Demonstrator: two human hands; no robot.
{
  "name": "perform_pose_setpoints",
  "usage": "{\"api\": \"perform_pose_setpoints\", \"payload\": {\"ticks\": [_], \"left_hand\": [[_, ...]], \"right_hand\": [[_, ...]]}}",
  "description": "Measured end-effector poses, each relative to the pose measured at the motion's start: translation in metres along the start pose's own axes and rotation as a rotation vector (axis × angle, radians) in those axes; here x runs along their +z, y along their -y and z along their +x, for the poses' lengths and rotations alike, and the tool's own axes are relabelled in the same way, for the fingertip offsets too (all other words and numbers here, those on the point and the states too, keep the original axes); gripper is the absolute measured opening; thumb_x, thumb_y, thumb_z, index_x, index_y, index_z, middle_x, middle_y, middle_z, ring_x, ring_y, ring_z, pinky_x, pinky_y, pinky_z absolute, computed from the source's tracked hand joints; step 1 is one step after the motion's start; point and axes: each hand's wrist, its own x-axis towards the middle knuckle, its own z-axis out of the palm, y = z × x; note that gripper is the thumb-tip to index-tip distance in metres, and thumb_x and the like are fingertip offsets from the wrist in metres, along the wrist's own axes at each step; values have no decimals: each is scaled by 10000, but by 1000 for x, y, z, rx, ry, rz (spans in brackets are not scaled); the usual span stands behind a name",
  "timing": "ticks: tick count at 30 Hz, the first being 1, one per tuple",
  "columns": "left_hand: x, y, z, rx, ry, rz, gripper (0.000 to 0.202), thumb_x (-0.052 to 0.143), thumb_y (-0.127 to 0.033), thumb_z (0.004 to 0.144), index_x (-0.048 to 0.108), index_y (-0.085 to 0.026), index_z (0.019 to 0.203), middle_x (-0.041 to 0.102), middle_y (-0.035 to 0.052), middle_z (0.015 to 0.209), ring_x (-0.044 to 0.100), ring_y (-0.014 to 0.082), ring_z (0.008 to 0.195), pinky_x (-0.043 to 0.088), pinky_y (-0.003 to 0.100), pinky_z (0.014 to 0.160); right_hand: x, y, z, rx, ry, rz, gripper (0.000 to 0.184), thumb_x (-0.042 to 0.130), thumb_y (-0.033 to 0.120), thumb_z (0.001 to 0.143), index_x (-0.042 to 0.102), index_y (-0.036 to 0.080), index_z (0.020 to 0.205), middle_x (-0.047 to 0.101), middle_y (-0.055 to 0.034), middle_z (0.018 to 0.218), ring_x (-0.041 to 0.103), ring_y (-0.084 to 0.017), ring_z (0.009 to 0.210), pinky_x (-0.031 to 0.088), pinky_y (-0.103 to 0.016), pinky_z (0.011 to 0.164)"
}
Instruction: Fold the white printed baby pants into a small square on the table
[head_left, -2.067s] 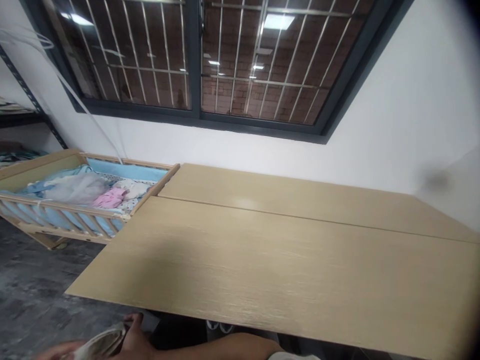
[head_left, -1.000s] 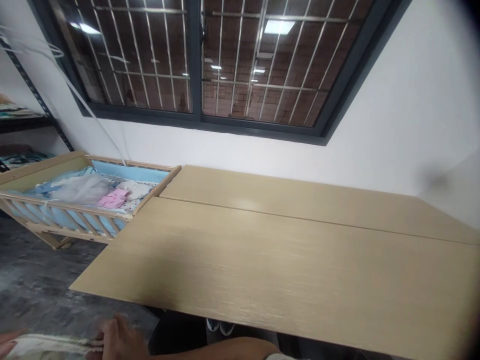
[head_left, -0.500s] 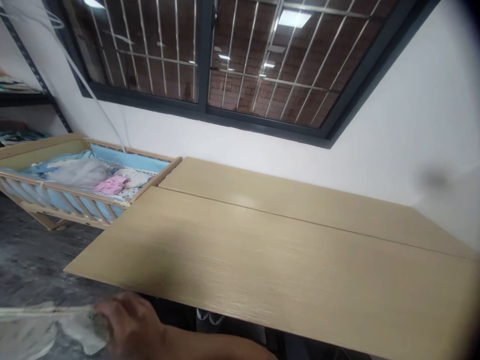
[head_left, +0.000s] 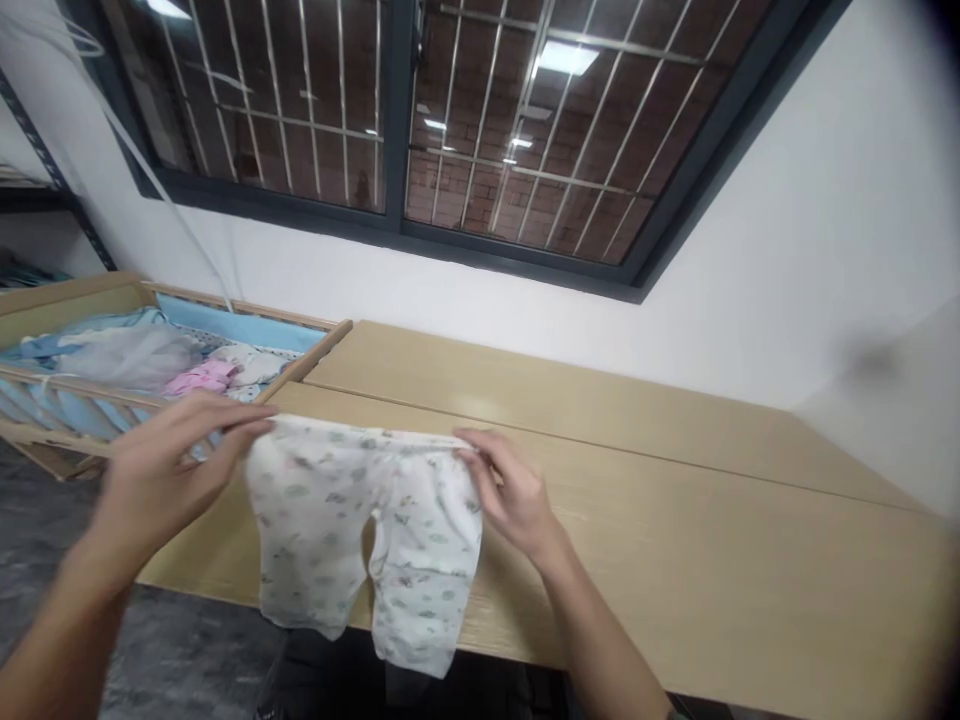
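A small pair of white baby trousers (head_left: 367, 530) with a faint printed pattern hangs by its waistband above the near left part of the wooden table (head_left: 675, 520). My left hand (head_left: 169, 465) pinches the left end of the waistband. At the right end, my right hand (head_left: 510, 490) pinches the band between thumb and fingers. The two legs dangle over the table's front edge.
A wooden baby cot (head_left: 97, 375) with blue lining and a heap of small clothes stands to the left of the table. A barred window (head_left: 420, 120) fills the wall behind. Dark floor lies at the lower left; a metal shelf edge shows far left.
The trousers, earlier low by the floor at the bottom left, are now lifted and stretched out above the table. Both hands have risen into view, one at each end of the waistband.
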Motion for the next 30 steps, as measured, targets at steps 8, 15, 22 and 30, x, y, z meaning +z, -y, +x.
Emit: {"api": "perform_pose_setpoints", "payload": {"ticks": [8,15,22,30], "left_hand": [[203,27,30,-59,410,55,244,342,-246,1007,580,-212,1049,652,70,1108,597,217,1089,479,347,967],[293,43,23,-90,495,214,268,382,-94,953,602,-187,1075,635,118,1068,567,251,1067,436,381,944],[325,46,47,-94,539,322,317,615,-381,967,608,-167,1201,614,87,1222,595,247,1113,496,475,977],[313,1,64,-86,532,298,320,469,-268,1018,553,-120,1290,554,197,1348,519,319,1234,422,511,1032]], "right_hand": [[18,-142,-33,465,307,-200,286,351,271,1058,621,182,1086,686,-103,1053,631,-220,992,502,-336,891],[60,-227,-68,569,392,-438,254,381,136,1011,606,146,1130,620,-137,1152,539,-235,1085,399,-318,952],[65,-275,-62,598,378,-413,254,392,142,1018,616,121,1134,613,-154,1127,519,-240,1075,373,-342,968],[63,-315,-48,653,321,-198,216,435,136,951,629,126,1046,642,-111,1047,564,-196,1020,417,-313,968]]}}
